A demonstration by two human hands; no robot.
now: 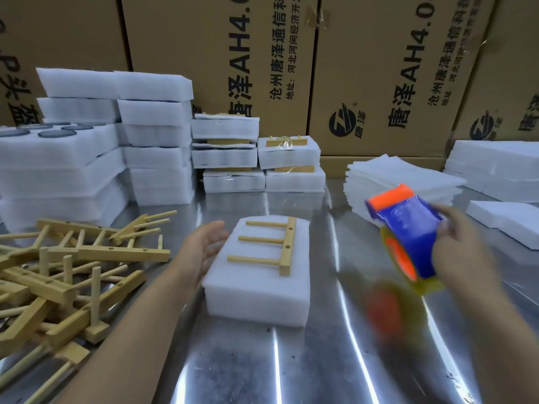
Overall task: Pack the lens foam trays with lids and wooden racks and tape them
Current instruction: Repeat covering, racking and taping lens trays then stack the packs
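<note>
Current pack: the white foam lens tray with its foam lid (256, 287) sits mid-way across the shiny metal table (291, 363), and a pale wooden three-peg rack (287, 246) lies flat on top, no tape on it yet as far as I can see. My left hand (207, 246) is spread flat right at the tray's left side, can't tell if it's actually touching. My right hand (458, 249) is wrapped round the blue and orange tape dispenser (405, 231), up in the air toward the right edge, bit blurry. So taping is what's left on this one, I reckon. A few taped bundles (288, 154) sit at the far edge, but the heap of loose wooden racks (67, 272) at the left edge and the stacks of unpacked foam trays (58, 161) in the far left corner say there's loads to go.
</note>
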